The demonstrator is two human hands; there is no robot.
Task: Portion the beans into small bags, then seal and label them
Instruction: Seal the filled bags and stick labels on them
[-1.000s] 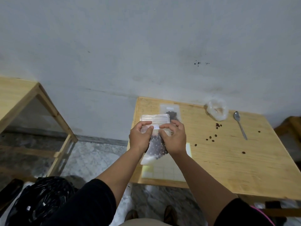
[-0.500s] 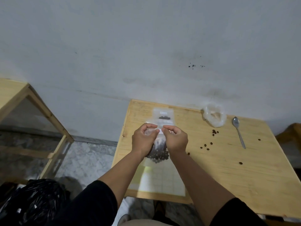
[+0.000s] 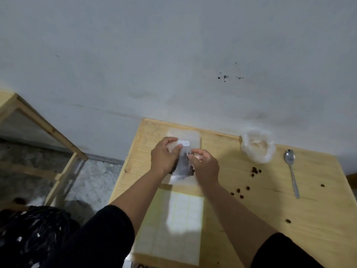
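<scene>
At the near edge of the bench lies a pale label sheet, its grid of stickers running lengthwise away from the person. Just beyond it, the small bag of dark beans sits between the two hands, its long axis pointing from the person toward the wall, its bottom end nearly touching the sheet's far edge. The left hand curls round the bag's left side and top, thumb and fingers gripping near the white strip at its mouth. The right hand is on the bag's right side, fingertips bent in a pinch at the upper edge; whether it holds the bag's seal or a small label I cannot tell. Both hands are equally near; the bag's mouth lies on their far side, so pressing the seal looks like a sideways run across the top. A second clear bag lies flat just behind. Farther right are loose beans, a crumpled plastic bag and a spoon, well apart from the hands.
</scene>
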